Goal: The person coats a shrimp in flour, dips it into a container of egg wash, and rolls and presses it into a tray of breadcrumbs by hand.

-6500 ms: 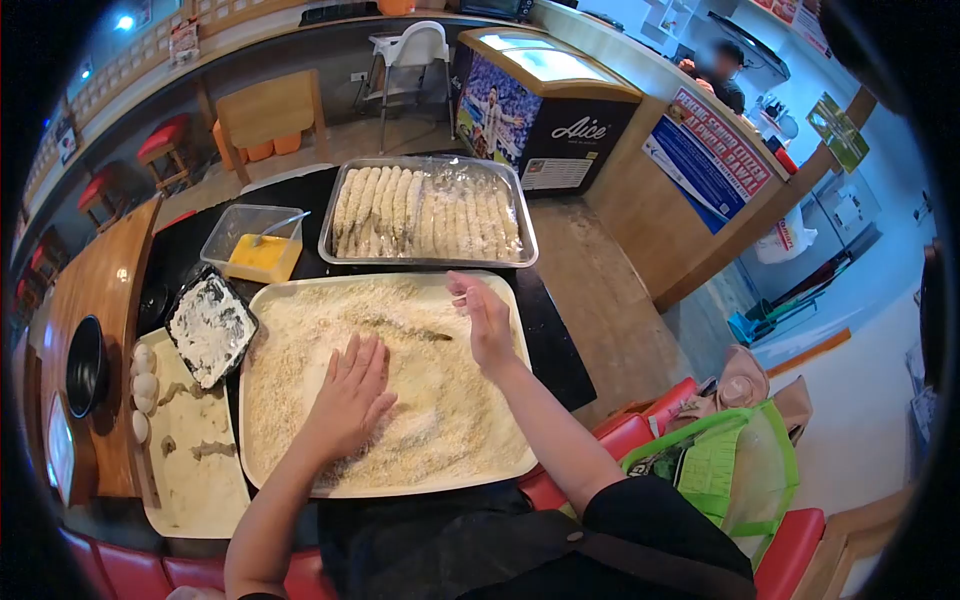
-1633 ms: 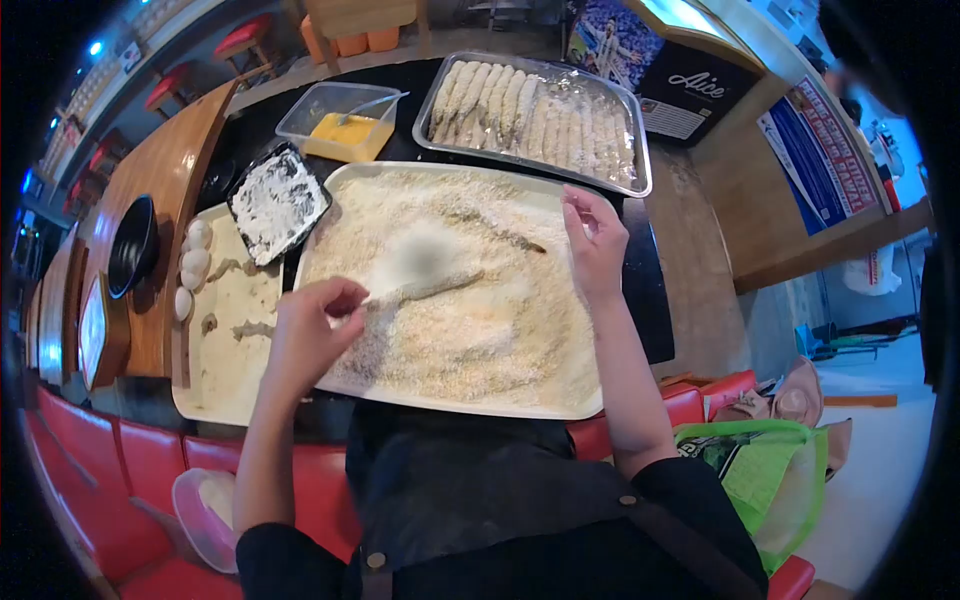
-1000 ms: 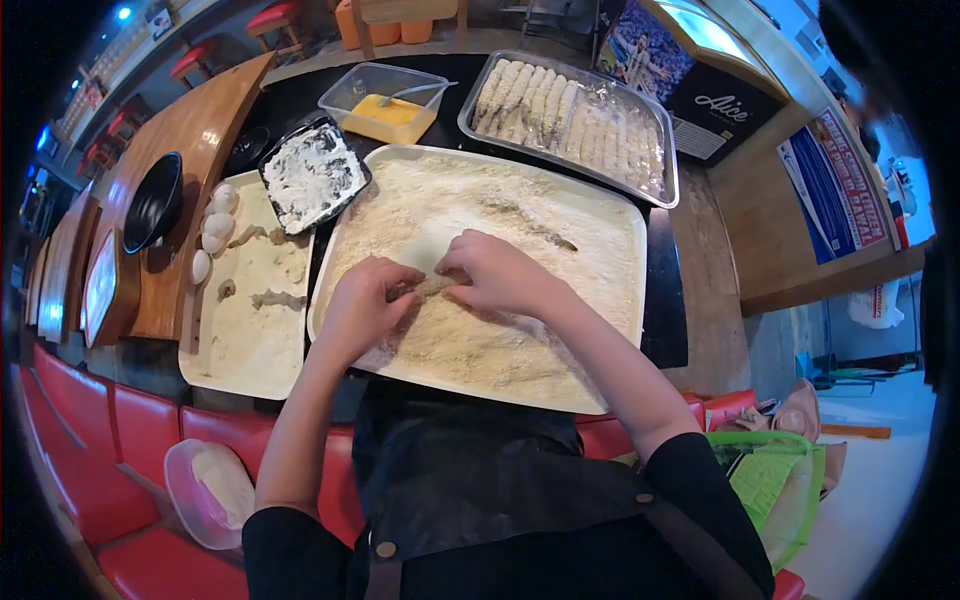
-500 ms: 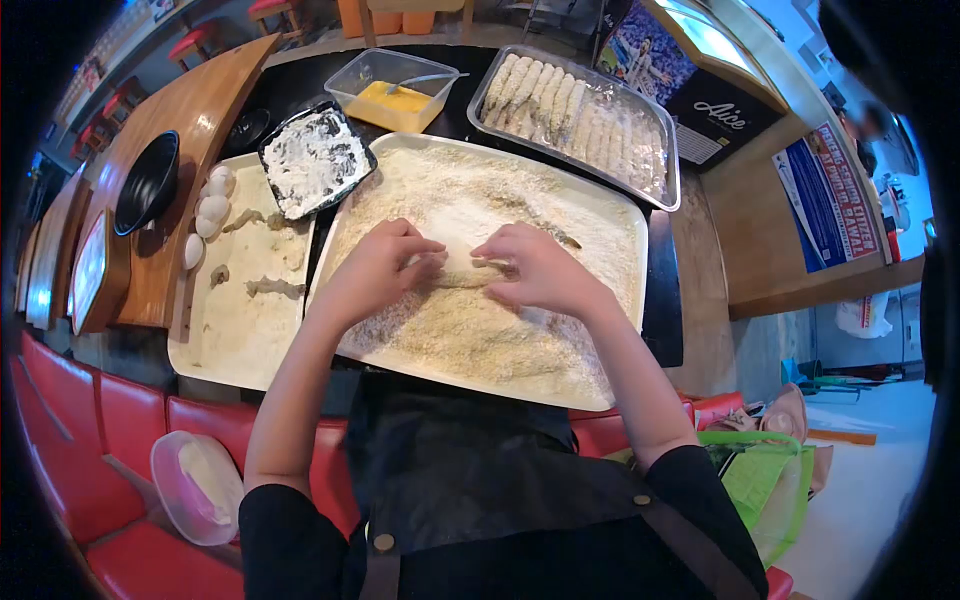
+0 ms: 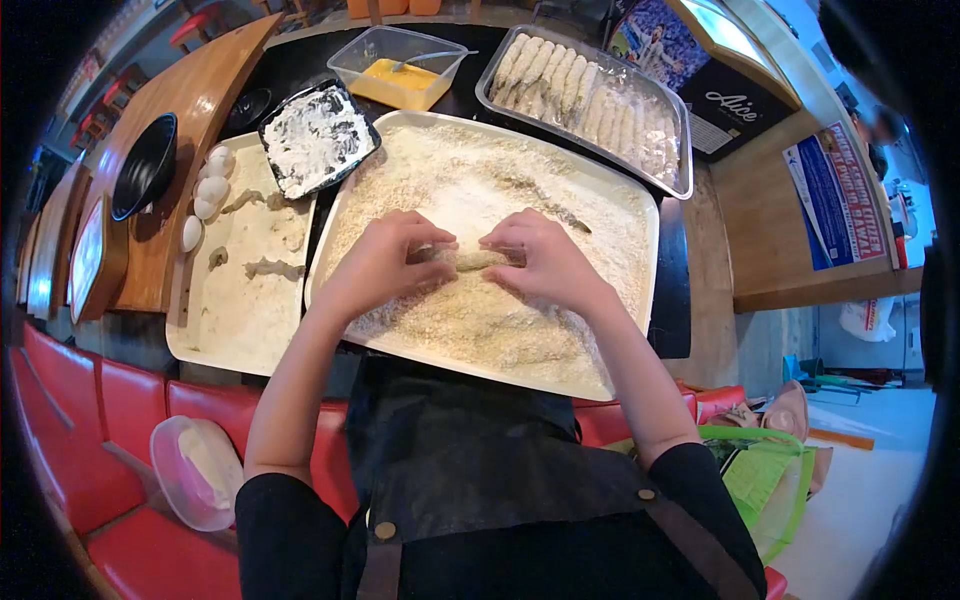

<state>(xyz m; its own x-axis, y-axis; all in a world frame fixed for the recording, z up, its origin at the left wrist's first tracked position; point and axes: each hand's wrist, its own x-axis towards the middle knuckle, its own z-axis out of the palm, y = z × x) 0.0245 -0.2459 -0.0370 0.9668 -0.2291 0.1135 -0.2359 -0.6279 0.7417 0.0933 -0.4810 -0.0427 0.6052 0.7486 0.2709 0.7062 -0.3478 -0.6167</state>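
Observation:
A crumb-coated shrimp lies crosswise over the large cream tray of crumbs. My left hand pinches its left end between thumb and fingers. On its right end, my right hand closes in the same way. Behind my right hand, another shrimp lies partly covered in the crumbs. To the left, a smaller cream tray holds several pieces of grey shrimp. A black tray of white flour overlaps the corner between both trays.
Behind are a plastic tub of yellow liquid with a spoon and a metal tray of coated shrimp. Several eggs and a black bowl stand left. A pink-and-clear tub sits on the red seat; a green bag is right.
Both hands came together over the large tray and took hold of the shrimp's ends. Since half a second ago they have moved slightly apart along it. The view has shifted a little.

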